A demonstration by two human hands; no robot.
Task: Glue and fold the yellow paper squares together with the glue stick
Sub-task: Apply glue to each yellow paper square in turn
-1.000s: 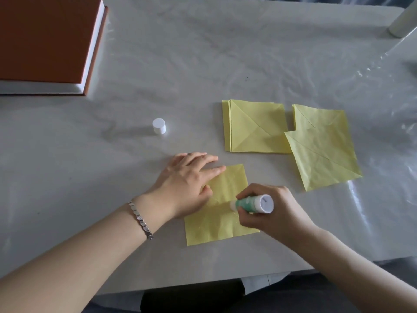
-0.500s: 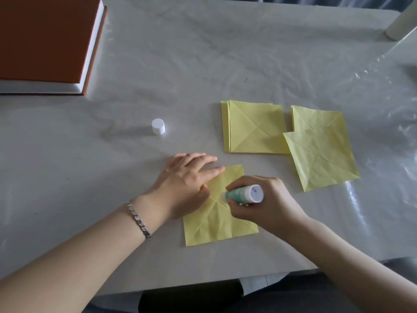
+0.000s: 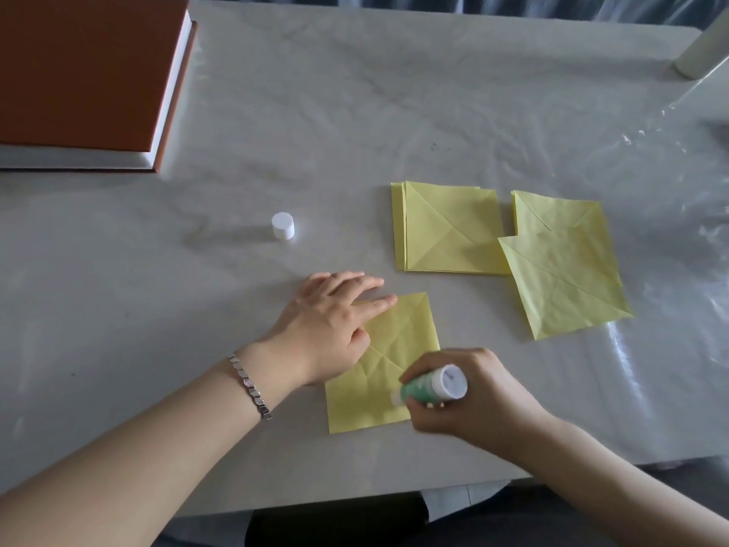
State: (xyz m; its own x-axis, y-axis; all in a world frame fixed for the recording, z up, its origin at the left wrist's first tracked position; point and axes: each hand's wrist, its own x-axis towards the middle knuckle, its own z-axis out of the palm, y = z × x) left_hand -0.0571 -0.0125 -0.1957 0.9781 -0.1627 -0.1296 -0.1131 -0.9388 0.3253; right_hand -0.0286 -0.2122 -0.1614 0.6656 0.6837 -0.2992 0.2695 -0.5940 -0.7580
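Left forearm comes in from the near left, angled across the desk [image 3: 355, 112], a silver bracelet [image 3: 250, 382] on the wrist. The left hand [image 3: 327, 325] lies palm down, its fingers [image 3: 374, 304] straight and close together, pressing flat on the far left part of a yellow square [image 3: 406, 329]. Nothing is gripped there, just a flat hold-down.

Right forearm enters from the near right. The right hand [image 3: 473, 396] is curled round the glue stick [image 3: 430, 386], thumb and fingers wrapped about its green and white barrel. The stick leans, white base up toward the camera, tip down and left on the near right part of that same square, right beside the diagonal crease. The square sits near the front edge of the desk, directly between the two hands.

Farther back, a stack of yellow squares [image 3: 449, 227] lies flat, creases showing. Just beside it on the right are two more yellow squares [image 3: 564, 278], the nearer one overlapping the farther. The white cap [image 3: 283, 226] stands alone, well to the left of the stack and beyond the left hand. An orange book [image 3: 86, 73] rests at the far left corner.
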